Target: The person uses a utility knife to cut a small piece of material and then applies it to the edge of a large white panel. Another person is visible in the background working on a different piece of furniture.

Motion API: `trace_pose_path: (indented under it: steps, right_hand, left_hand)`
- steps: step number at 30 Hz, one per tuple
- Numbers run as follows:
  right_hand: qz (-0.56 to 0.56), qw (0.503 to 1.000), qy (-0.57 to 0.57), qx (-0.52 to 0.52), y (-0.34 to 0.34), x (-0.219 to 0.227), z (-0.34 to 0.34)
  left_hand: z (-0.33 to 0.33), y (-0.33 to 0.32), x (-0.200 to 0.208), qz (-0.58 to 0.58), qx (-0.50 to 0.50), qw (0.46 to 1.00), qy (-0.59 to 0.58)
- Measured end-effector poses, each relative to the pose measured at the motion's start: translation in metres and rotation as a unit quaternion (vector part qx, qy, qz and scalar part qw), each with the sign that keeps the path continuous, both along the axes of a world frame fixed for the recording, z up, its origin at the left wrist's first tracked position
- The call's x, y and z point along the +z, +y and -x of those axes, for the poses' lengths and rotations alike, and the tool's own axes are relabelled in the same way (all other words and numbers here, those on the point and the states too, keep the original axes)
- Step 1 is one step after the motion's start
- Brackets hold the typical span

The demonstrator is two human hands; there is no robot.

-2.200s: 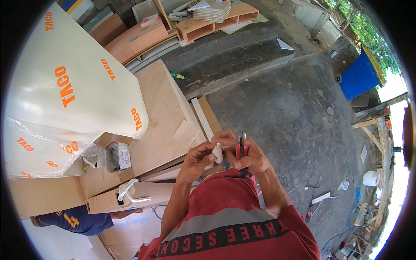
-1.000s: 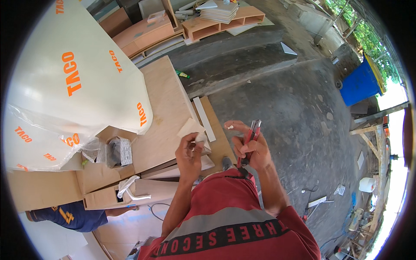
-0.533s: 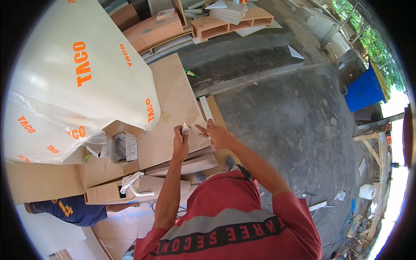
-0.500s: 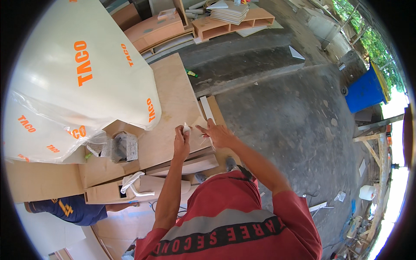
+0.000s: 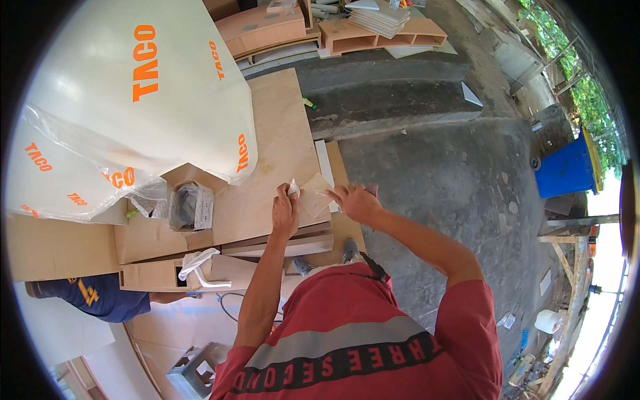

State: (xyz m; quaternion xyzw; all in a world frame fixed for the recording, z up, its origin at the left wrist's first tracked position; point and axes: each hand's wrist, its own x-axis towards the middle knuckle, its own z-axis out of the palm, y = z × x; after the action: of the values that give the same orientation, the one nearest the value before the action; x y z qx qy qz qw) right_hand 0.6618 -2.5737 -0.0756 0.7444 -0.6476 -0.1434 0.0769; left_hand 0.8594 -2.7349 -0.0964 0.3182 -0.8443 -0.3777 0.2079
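Observation:
My left hand (image 5: 285,215) is closed around a small white bottle with a pointed nozzle (image 5: 293,189), held upright over the wooden board (image 5: 267,143). A thin beige square piece (image 5: 315,193) lies between my two hands at the board's right edge. My right hand (image 5: 360,203) is just right of that piece, its fingers bent and drawn together at the piece's edge. Something small and reddish (image 5: 373,191) shows beside its knuckles; what the fingers hold is too small to make out. A narrow white strip (image 5: 324,162) runs along the board's edge, beyond the right hand.
A large plastic-wrapped white panel (image 5: 180,113) covers the left side. Beside it stands an open box (image 5: 191,205) with plastic inside. Another person in a dark blue shirt (image 5: 100,297) is at the lower left. A concrete step (image 5: 400,100) and a blue bin (image 5: 567,167) are to the right.
My right hand has moved right, off the white strip, uncovering more of the beige piece. The left hand still holds the bottle. The whole view has shifted a little.

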Motion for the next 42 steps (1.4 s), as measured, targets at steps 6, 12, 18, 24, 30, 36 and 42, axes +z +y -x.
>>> trace_pose_path:
  steps: [6, 12, 18, 24, 30, 36, 42]
  right_hand:
    - [-0.056, 0.981, 0.184, 0.026, 0.005, -0.003, -0.025]
    - [-0.120, 0.984, -0.108, -0.078, 0.019, 0.022, 0.004]
    - [-0.016, 0.790, -0.512, -0.337, 0.089, 0.015, 0.049]
    - [-0.014, 0.322, -0.857, -0.402, 0.108, 0.022, -0.003]
    - [-0.013, 0.310, -0.875, -0.371, 0.095, 0.055, -0.031]
    - [-0.013, 0.171, -0.924, -0.343, 0.114, 0.014, -0.017]
    - [-0.009, 0.180, -0.938, -0.297, 0.140, 0.032, -0.035]
  left_hand:
    - [0.004, 0.004, 0.001, 0.010, 0.016, 1.000, 0.023]
    - [-0.004, 0.002, -0.018, 0.042, -0.005, 0.999, 0.027]
    - [-0.005, 0.018, -0.004, -0.116, 0.035, 0.989, 0.080]
    - [-0.024, 0.033, -0.008, -0.067, 0.074, 0.985, 0.143]
    - [-0.041, 0.043, -0.017, 0.020, 0.117, 0.990, 0.081]
    - [-0.043, 0.044, -0.022, -0.003, 0.142, 0.986, 0.084]
    - [-0.043, 0.041, -0.021, 0.026, 0.127, 0.986, 0.104]
